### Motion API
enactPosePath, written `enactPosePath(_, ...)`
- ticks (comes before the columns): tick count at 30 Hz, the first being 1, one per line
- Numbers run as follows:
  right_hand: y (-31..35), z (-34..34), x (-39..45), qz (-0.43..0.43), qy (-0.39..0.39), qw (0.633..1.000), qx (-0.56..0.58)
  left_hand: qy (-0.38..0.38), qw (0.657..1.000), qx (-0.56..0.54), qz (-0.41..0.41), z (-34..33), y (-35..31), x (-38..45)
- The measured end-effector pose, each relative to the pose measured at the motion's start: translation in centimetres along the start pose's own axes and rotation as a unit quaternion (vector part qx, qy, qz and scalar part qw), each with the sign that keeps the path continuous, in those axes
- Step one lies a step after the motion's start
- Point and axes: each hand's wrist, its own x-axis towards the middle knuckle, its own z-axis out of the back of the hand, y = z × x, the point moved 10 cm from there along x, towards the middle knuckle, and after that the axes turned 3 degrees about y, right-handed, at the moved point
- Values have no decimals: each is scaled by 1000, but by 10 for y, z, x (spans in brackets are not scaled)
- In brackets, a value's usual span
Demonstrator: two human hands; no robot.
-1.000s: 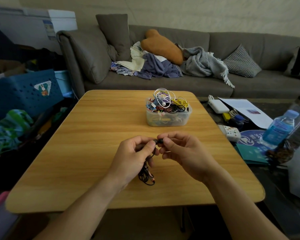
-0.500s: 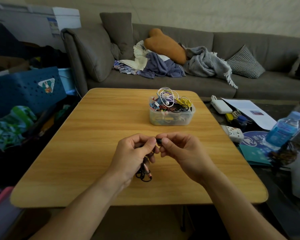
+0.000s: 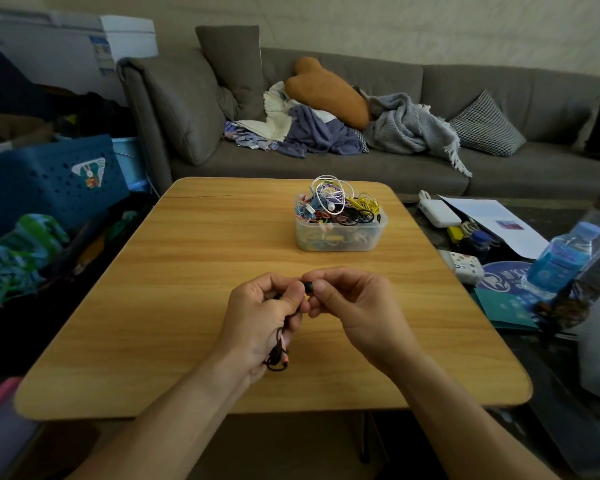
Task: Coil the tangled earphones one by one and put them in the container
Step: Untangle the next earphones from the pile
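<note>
One clear tub on the table is heaped with coiled earphones in white, yellow, black, blue. Left hand grips a black earphone, coil dangling below; right hand pinches its tip. Bottle label's unreadable.

Home living room: sofa, cushions, blanket.

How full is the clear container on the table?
Overfull. The container has no lid on it, and coiled earphones in white, yellow, black and blue are heaped above its rim.
</note>
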Motion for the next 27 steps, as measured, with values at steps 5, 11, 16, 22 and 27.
enactPosePath(5, -6, -2, 0, -35, 19, 998, 39, 10, 1000, -19, 17, -3, 0, -1)
enactPosePath(11, -23, -13, -5, -132, 30, 963, 233, -11, 997, 51, -58, -3, -14, -2)
enactPosePath(16, -5, 9, -4, -40, -73, 995, -54, -52, 990, 82, -98, 4, -15, -1)
enactPosePath(22, 7, 3, -8, 0, -93, 984, -155, -120, 954, 203, -183, 6, -27, -5)
enactPosePath(27, 14, 2, -5, 11, -37, 990, -134, -114, 947, 239, -184, 6, -32, -4)
